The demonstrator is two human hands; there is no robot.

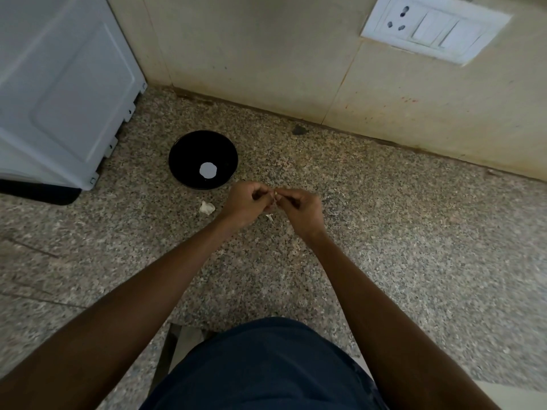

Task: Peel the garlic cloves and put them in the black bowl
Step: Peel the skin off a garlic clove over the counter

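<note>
The black bowl (192, 149) stands on the speckled granite counter (384, 232), left of and just beyond my hands; a pale round spot shows on its bottom. My left hand (245, 204) and my right hand (302, 210) meet over the counter, both pinching one small garlic clove (275, 194), which is mostly hidden by the fingers. A whitish piece of garlic or peel (206, 207) lies on the counter left of my left hand. A small scrap of peel (270, 218) lies under my hands.
A white appliance (65, 84) stands at the left, close to the bowl. A beige tiled wall (266, 54) runs behind the counter, with a white socket and switch plate (435, 28) at the upper right. A small dark spot (299, 130) sits near the wall.
</note>
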